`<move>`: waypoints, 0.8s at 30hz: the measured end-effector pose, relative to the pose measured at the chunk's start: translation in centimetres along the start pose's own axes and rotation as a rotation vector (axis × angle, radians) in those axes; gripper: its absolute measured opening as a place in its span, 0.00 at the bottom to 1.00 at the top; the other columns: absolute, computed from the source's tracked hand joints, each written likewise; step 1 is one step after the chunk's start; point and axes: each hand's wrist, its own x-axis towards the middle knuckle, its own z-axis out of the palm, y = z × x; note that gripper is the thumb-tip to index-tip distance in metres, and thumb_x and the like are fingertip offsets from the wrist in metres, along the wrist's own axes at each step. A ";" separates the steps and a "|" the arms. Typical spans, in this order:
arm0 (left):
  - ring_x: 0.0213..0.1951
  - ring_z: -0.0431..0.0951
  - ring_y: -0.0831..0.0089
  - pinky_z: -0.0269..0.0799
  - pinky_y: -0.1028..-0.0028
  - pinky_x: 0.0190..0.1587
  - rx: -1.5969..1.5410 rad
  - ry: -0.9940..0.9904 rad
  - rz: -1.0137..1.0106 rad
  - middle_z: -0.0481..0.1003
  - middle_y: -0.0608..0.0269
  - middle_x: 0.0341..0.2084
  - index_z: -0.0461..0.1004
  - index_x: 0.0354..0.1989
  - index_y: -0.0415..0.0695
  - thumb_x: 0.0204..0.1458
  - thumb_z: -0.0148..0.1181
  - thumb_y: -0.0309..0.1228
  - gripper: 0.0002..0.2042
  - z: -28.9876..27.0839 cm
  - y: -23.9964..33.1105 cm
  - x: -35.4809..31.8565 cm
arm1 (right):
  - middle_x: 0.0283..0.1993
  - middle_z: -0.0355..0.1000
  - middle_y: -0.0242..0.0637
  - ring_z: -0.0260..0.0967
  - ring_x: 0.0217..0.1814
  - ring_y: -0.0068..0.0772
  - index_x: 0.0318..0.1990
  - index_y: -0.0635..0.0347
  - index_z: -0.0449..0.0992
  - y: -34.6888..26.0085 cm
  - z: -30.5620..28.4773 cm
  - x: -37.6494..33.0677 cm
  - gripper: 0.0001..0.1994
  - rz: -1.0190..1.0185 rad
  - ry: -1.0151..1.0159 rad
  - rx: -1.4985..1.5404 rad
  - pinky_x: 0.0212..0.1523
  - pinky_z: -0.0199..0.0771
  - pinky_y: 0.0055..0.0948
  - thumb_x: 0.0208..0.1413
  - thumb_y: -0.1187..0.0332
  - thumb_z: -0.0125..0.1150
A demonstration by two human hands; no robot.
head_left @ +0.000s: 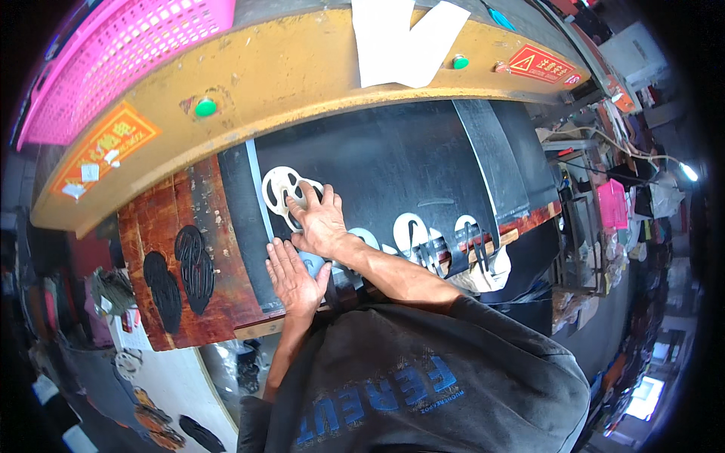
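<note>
The cream-white openwork form point(281, 186) lies on the black sheet point(393, 151) spread over the press bed, toward its left side and near a pale strip point(259, 181) that runs along there. The right hand point(320, 225) is palm down with its fingers spread over the form's near right part; whether the fingertips hook into the openings cannot be told. The left hand point(297, 282) is flat and unclenched, fingers extended and thumb spread, just beside a grey-blue piece point(312, 263) at the near edge of the sheet; any contact beneath the palm is hidden.

The form looks stiff, keeping its rounded outline around large cut-outs. With so much of it open, it is probably light to moderate in weight and easy to shift with one hand. Its surface seems smooth, so a push from one side could make it slide or turn on the sheet. The slim bars between the openings are likely its weakest parts, and its underside, which is out of sight, may have an edge to keep fingers clear of. The safest hold looks to be the broad outer rim, pinched from opposite sides, or fingertips spread across the top for pressing.
</note>
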 end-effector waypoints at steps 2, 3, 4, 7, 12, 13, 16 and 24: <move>0.81 0.47 0.40 0.44 0.42 0.80 0.031 -0.002 -0.016 0.50 0.35 0.80 0.55 0.76 0.26 0.53 0.68 0.61 0.55 0.3 0.1 -2.5 | 0.78 0.59 0.57 0.58 0.74 0.69 0.68 0.51 0.79 0.9 -1.1 -1.3 0.39 0.007 -0.108 0.161 0.72 0.66 0.56 0.44 0.53 0.76; 0.81 0.47 0.40 0.44 0.42 0.80 0.020 -0.022 -0.025 0.50 0.35 0.80 0.56 0.76 0.26 0.53 0.69 0.61 0.55 0.2 0.1 -3.6 | 0.78 0.60 0.56 0.59 0.74 0.68 0.67 0.50 0.80 1.5 -1.8 -1.6 0.37 -0.022 -0.131 0.276 0.72 0.68 0.54 0.44 0.54 0.76; 0.81 0.48 0.40 0.44 0.42 0.80 0.012 -0.021 -0.034 0.50 0.36 0.80 0.56 0.76 0.26 0.53 0.69 0.61 0.55 0.2 0.2 -4.4 | 0.78 0.61 0.57 0.65 0.72 0.60 0.64 0.46 0.83 2.6 -2.7 -1.6 0.35 0.031 -0.169 0.418 0.69 0.73 0.47 0.42 0.56 0.78; 0.81 0.48 0.41 0.43 0.42 0.80 0.006 -0.031 -0.041 0.51 0.35 0.80 0.57 0.76 0.26 0.52 0.69 0.61 0.55 -0.6 0.7 -6.2 | 0.60 0.81 0.46 0.79 0.57 0.34 0.62 0.59 0.84 7.1 -6.1 -0.6 0.32 0.319 -0.384 1.284 0.61 0.77 0.33 0.44 0.66 0.81; 0.81 0.49 0.38 0.42 0.42 0.80 0.046 -0.107 -0.083 0.53 0.33 0.78 0.57 0.76 0.25 0.51 0.71 0.61 0.56 -2.3 1.7 -6.9 | 0.64 0.78 0.46 0.76 0.63 0.35 0.62 0.65 0.83 10.2 -9.1 -2.0 0.31 0.164 -0.006 1.112 0.64 0.74 0.32 0.49 0.64 0.78; 0.80 0.49 0.37 0.41 0.42 0.80 0.063 -0.085 -0.086 0.54 0.33 0.78 0.57 0.76 0.25 0.51 0.71 0.61 0.56 -2.5 1.8 -6.7 | 0.68 0.75 0.48 0.74 0.67 0.38 0.63 0.64 0.82 10.7 -9.5 -2.6 0.32 0.063 0.102 0.985 0.67 0.72 0.33 0.48 0.64 0.78; 0.80 0.50 0.35 0.44 0.41 0.79 -0.040 -0.079 -0.059 0.55 0.32 0.77 0.58 0.74 0.25 0.49 0.75 0.59 0.56 -2.6 2.0 -5.8 | 0.73 0.70 0.52 0.70 0.74 0.48 0.62 0.61 0.83 12.3 -9.3 -5.4 0.32 -0.029 0.213 0.656 0.72 0.70 0.38 0.45 0.62 0.77; 0.73 0.64 0.37 0.59 0.50 0.76 -0.229 0.109 -0.011 0.67 0.33 0.69 0.66 0.69 0.27 0.56 0.70 0.35 0.36 -2.5 1.8 -7.2 | 0.74 0.66 0.51 0.60 0.75 0.66 0.65 0.51 0.80 12.4 -5.4 -11.5 0.36 0.010 0.012 -0.137 0.75 0.65 0.58 0.42 0.63 0.77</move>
